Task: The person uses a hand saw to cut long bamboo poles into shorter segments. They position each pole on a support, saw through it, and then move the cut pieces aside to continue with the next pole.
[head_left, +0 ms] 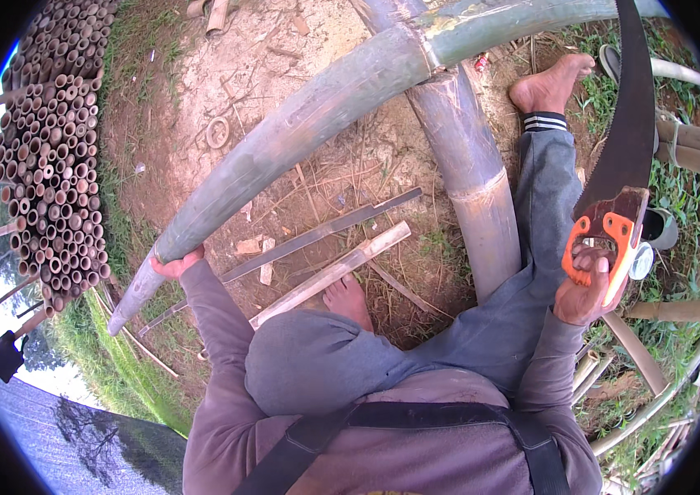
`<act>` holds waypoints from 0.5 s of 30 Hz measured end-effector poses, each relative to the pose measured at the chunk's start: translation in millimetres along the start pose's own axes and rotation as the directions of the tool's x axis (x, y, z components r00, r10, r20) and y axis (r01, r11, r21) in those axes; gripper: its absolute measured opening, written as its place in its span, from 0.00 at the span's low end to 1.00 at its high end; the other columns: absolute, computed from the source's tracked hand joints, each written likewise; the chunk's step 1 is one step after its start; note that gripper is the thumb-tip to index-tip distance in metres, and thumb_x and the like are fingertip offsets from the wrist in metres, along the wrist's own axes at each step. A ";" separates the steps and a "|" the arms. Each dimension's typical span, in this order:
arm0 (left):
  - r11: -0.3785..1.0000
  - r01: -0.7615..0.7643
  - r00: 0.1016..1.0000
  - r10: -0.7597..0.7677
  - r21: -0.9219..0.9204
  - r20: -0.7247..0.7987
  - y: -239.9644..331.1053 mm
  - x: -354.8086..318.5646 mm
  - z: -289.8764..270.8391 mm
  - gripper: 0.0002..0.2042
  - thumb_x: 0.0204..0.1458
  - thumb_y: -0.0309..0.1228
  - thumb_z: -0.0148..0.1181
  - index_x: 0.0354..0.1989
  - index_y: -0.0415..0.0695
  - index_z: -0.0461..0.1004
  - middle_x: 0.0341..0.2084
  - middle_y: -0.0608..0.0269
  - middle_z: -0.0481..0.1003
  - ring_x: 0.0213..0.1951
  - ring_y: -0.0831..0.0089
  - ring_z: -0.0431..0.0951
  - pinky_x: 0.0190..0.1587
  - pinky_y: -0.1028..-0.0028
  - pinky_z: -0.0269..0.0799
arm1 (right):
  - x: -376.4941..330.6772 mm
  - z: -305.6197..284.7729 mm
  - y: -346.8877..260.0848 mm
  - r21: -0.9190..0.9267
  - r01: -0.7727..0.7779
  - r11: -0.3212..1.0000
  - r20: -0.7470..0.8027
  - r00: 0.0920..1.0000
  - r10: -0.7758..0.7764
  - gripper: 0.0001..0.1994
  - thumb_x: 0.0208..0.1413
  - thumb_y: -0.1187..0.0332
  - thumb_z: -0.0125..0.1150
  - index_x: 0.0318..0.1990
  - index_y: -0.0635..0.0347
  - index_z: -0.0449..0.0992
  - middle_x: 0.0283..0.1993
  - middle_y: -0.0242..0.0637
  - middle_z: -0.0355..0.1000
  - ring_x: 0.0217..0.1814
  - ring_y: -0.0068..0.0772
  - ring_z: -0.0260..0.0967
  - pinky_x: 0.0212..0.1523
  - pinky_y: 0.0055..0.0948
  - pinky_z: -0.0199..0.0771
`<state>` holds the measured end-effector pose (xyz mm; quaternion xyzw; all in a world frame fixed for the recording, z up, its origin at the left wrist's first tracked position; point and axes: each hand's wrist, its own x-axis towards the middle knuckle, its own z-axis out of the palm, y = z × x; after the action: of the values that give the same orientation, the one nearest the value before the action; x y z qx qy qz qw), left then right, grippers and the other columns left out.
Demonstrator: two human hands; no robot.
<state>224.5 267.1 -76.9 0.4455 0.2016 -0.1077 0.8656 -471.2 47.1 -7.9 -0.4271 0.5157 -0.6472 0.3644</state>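
Observation:
My right hand (585, 293) is wrapped round the orange handle of a handsaw (624, 136), whose dark blade points up and away at the right. A long green bamboo pole (284, 136) slopes from the far right down to the near left. My left hand (178, 262) grips it near its lower left end, partly hidden by the pole. The pole rests across a thicker bamboo piece (482, 194) at a node in the upper middle. The saw blade is raised, and its tip overlaps the pole's far right end in the head view.
Cut bamboo tubes (53, 181) are stacked at the far left. Two split strips lie before me, one dark (325, 229) and one pale (333, 272). My bare foot (348, 304) is beside them. Right of the saw stand a metal can (658, 228) and several bamboo poles.

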 end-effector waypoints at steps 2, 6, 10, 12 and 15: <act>0.999 -0.040 0.999 0.040 0.012 -0.032 -3.9 -13.9 10.5 0.42 0.47 0.65 0.59 0.67 0.49 0.70 0.64 0.48 0.73 0.66 0.42 0.72 0.64 0.33 0.69 | 7.4 -0.9 3.4 0.019 -0.022 1.000 0.054 0.998 0.021 0.09 0.65 0.67 0.58 0.40 0.66 0.72 0.30 0.39 0.68 0.34 0.34 0.67 0.46 0.40 0.74; 0.999 -0.030 0.994 0.032 -0.021 0.101 -26.7 -49.3 43.6 0.41 0.50 0.65 0.57 0.66 0.49 0.71 0.64 0.49 0.73 0.65 0.42 0.72 0.66 0.33 0.67 | 12.1 -5.5 6.7 0.000 0.014 1.000 0.096 0.995 -0.014 0.10 0.64 0.65 0.59 0.39 0.66 0.73 0.29 0.39 0.68 0.33 0.34 0.67 0.47 0.41 0.75; 0.999 -0.001 0.991 -0.004 0.039 0.130 -68.6 -87.7 63.3 0.38 0.52 0.65 0.55 0.63 0.47 0.73 0.62 0.51 0.75 0.64 0.45 0.74 0.66 0.34 0.67 | 6.6 -4.9 9.8 0.034 0.010 0.999 0.104 0.995 -0.013 0.10 0.63 0.66 0.60 0.41 0.65 0.74 0.28 0.39 0.69 0.34 0.35 0.69 0.46 0.41 0.76; 0.997 0.059 0.988 -0.066 0.052 0.143 -87.9 -104.6 59.3 0.38 0.52 0.65 0.56 0.63 0.48 0.73 0.61 0.52 0.76 0.63 0.46 0.74 0.67 0.35 0.67 | 2.5 -2.4 10.4 0.062 0.032 0.998 0.110 0.993 -0.038 0.10 0.62 0.66 0.61 0.42 0.66 0.74 0.29 0.39 0.70 0.33 0.35 0.70 0.43 0.38 0.76; 0.997 0.073 0.982 -0.074 0.014 0.172 -106.5 -114.6 55.0 0.39 0.52 0.65 0.57 0.64 0.48 0.72 0.60 0.53 0.76 0.63 0.46 0.74 0.68 0.38 0.68 | -5.4 1.4 7.2 0.012 0.031 0.999 0.100 0.994 -0.032 0.11 0.62 0.67 0.62 0.43 0.67 0.74 0.29 0.39 0.70 0.32 0.36 0.71 0.41 0.37 0.76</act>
<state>96.8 161.4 -74.6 0.4301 0.1418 -0.1787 0.8735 -467.7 50.1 -15.8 -0.4654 0.4866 -0.6333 0.3815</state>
